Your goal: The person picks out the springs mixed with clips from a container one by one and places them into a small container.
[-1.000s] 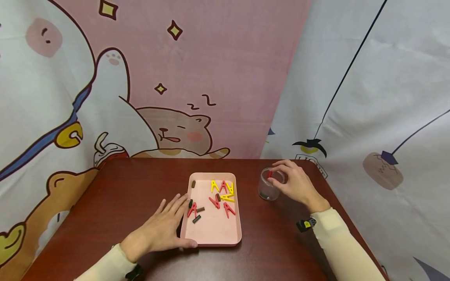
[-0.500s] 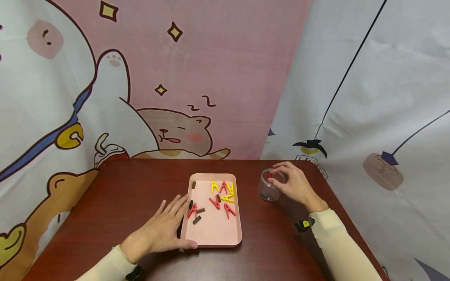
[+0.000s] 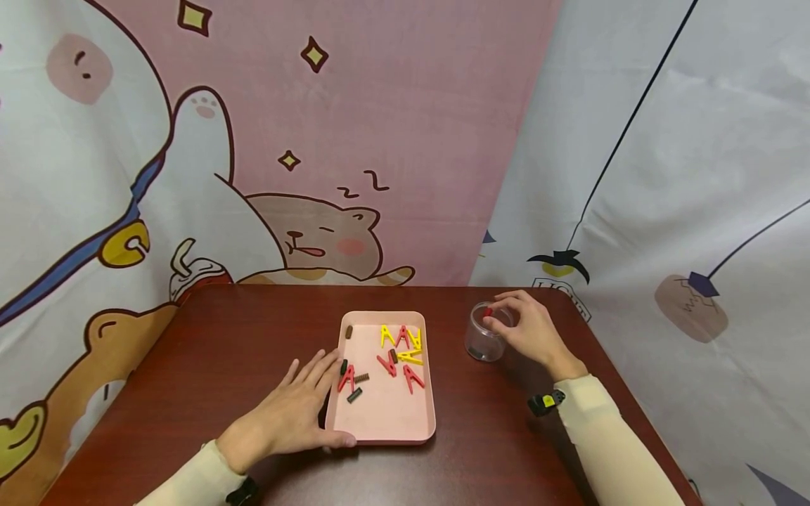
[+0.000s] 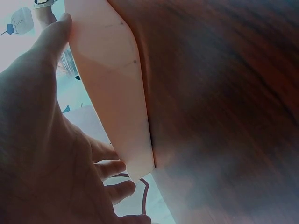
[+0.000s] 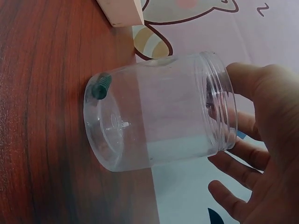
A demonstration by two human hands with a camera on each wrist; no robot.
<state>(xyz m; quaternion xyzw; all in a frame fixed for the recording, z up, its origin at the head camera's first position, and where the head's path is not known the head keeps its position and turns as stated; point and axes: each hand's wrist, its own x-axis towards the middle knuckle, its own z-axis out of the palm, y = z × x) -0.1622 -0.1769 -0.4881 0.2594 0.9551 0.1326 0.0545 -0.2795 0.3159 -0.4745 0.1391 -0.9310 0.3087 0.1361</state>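
My right hand (image 3: 533,330) is over the mouth of a clear plastic jar (image 3: 479,343), thumb and index finger pinching a small red piece (image 3: 487,312); its exact kind cannot be told. On the jar's bottom lies a dark green spring (image 5: 101,87). My left hand (image 3: 294,407) rests with fairly straight fingers along the left side of a pink tray (image 3: 380,425), its thumb at the near left corner. Inside the tray are several red and yellow clips (image 3: 411,379) and small springs, among them a coppery coil (image 3: 361,378) and a dark one (image 3: 354,395).
Tray and jar stand apart on a dark reddish-brown table (image 3: 272,316), the jar to the right near the far edge. A cartoon-printed cloth (image 3: 411,140) hangs directly behind the table.
The red piece shifts very slightly at the jar's mouth, and the right wrist moves a little to the left. My left hand and the tray hold still.
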